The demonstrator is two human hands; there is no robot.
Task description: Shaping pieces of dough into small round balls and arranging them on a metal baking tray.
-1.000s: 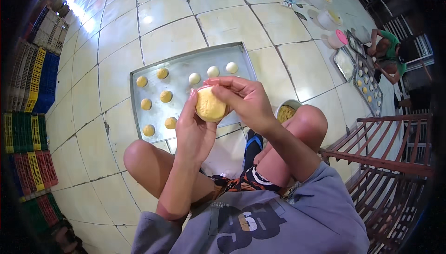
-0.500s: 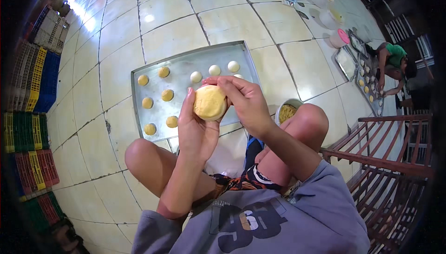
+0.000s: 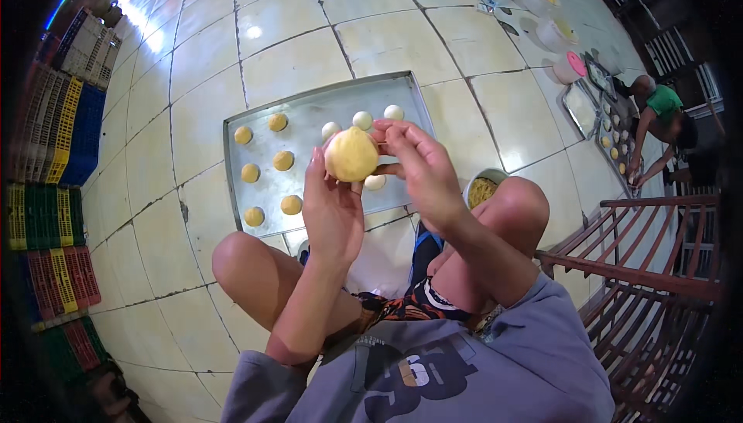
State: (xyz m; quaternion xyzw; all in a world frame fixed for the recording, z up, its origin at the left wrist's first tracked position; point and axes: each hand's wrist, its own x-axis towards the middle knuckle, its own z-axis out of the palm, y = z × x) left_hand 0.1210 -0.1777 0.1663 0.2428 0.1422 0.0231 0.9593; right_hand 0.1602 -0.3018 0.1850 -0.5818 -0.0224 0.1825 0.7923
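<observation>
Log from my remote end; landmark = tray.
- Tray [image 3: 309, 109]: rectangular, shallow-rimmed, grey metal, dull sheen; lies on floor [image 3: 193, 75] of glossy cream tiles w/ dark joints.
- Yellow ball [image 3: 352, 154]: 1 pc, doughlike, rounded, matte, slightly uneven; I see it held up over tray's nr R part.
- L hand [image 3: 337, 218]: bare; thumb + fingers clamped round ball's L side & underside.
- R hand [image 3: 433, 191]: bare; fingertips at ball's R edge. I can't tell if they pinch it or only rest beside it.
- Small yellow balls [image 3: 283, 160]: 6 pcs, faintly rough, 2 columns, tray's L half.
- White balls [image 3: 362, 120]: smoother; 3 pcs in a row nr tray's far R corner, & I make out at least 1 more, partly hidden, by the hands.
- Bowl [image 3: 489, 172]: round, pale, shredded-looking yellow contents; just R of tray.
- Crates [image 3: 58, 129]: perforated plastic, multicol., stacked well L of tray.
- Rack [image 3: 658, 272]: reddish-brown slats, well R of tray.
- Co-worker [image 3: 664, 102]: green top, bent over other metal trays, far R of tray.
</observation>
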